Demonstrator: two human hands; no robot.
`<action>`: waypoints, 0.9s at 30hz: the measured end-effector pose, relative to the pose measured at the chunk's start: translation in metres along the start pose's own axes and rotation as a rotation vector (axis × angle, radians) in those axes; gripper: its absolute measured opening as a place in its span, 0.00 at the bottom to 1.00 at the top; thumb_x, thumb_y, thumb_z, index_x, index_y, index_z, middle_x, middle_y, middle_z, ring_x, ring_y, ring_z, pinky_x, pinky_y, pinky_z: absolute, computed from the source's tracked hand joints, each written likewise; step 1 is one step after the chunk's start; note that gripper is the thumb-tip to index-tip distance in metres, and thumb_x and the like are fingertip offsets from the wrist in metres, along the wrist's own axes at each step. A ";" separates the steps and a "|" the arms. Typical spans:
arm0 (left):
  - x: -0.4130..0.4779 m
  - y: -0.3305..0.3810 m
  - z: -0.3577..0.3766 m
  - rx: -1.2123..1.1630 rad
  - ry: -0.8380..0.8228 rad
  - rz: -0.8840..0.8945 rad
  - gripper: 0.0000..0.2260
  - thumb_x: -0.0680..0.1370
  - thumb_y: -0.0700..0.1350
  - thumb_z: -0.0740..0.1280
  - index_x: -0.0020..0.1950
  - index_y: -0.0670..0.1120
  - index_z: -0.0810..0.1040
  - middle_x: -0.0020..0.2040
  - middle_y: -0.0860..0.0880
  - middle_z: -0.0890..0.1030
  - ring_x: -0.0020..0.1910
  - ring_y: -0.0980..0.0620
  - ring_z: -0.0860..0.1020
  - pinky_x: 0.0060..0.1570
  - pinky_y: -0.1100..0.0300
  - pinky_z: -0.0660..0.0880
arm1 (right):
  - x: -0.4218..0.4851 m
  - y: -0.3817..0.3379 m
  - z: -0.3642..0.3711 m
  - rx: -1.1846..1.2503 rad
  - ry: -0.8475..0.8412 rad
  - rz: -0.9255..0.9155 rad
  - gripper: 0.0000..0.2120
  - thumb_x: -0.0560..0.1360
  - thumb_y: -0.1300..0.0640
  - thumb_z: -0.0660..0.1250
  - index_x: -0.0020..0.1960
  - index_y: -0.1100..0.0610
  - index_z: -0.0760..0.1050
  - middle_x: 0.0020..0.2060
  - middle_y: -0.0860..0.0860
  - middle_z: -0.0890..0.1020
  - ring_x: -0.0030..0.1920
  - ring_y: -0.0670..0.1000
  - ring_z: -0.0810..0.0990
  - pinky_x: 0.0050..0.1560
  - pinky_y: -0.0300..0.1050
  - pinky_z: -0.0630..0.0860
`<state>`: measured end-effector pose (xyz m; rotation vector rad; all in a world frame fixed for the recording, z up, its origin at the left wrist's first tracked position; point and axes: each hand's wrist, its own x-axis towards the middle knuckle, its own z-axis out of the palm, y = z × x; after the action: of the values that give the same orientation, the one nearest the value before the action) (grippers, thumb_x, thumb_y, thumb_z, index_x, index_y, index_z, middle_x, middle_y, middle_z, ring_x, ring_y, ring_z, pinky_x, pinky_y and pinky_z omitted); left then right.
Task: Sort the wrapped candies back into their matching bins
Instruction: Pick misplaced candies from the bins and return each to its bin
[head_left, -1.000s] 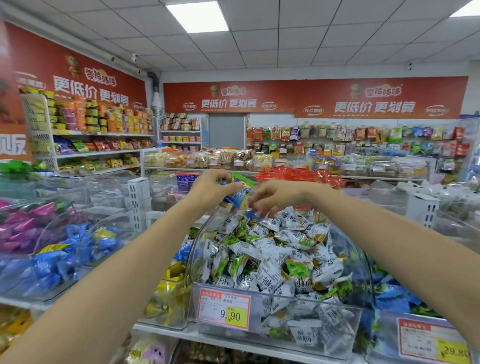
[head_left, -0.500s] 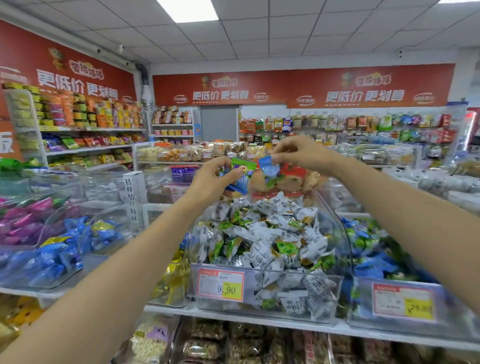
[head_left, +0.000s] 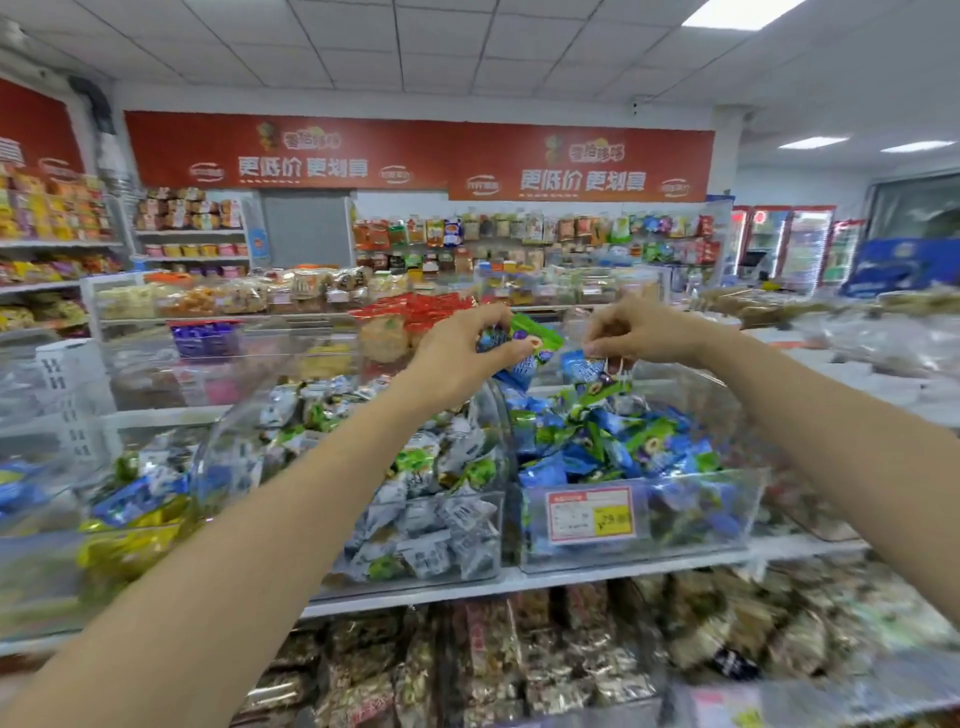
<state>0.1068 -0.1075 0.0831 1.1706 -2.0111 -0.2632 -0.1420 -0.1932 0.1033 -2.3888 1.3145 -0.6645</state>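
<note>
Two hands are working above a row of clear bins on a shop shelf (head_left: 566, 574). The left hand (head_left: 457, 358) is gripping a small bunch of blue-and-green wrapped candies (head_left: 530, 338), fingers and thumb curled round them, and is holding them over the join between two bins. The right hand (head_left: 644, 330) is pinching a single blue candy (head_left: 584, 370) between thumb and fingertips. That candy is hanging just above the far end of the right-hand bin (head_left: 691, 525). This bin is holding a pile of blue and green sweets (head_left: 613, 441) like the ones in both hands, and a red-and-yellow price tag (head_left: 589, 514) is sitting on its front wall. Just left of it, the neighbouring bin (head_left: 467, 525) is holding grey-white candies with green patches. The hands are hovering near each other but apart. Bagged snacks (head_left: 519, 665) are lying on the level below, too blurred to read.
</note>
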 end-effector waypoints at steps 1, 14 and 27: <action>0.002 0.003 0.004 0.032 -0.005 0.008 0.10 0.79 0.56 0.65 0.48 0.51 0.72 0.60 0.36 0.76 0.53 0.40 0.76 0.44 0.46 0.72 | -0.001 0.006 -0.001 0.001 0.023 -0.009 0.08 0.77 0.57 0.69 0.46 0.63 0.79 0.34 0.52 0.81 0.34 0.47 0.80 0.36 0.40 0.76; 0.023 0.021 0.055 0.371 -0.257 -0.039 0.23 0.80 0.52 0.64 0.74 0.51 0.66 0.74 0.49 0.68 0.71 0.47 0.68 0.68 0.49 0.67 | -0.001 0.031 -0.014 -0.044 -0.207 0.008 0.11 0.78 0.53 0.66 0.58 0.55 0.80 0.51 0.51 0.83 0.50 0.49 0.81 0.49 0.42 0.79; 0.028 0.028 0.050 0.403 -0.488 -0.014 0.16 0.81 0.56 0.61 0.66 0.53 0.76 0.70 0.49 0.73 0.64 0.50 0.73 0.62 0.55 0.68 | -0.004 0.036 -0.004 0.032 -0.505 0.152 0.12 0.80 0.58 0.63 0.62 0.60 0.77 0.48 0.48 0.82 0.46 0.46 0.81 0.50 0.43 0.80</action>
<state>0.0456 -0.1239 0.0786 1.4746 -2.5672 -0.1629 -0.1711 -0.2091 0.0881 -2.1986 1.2261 -0.0278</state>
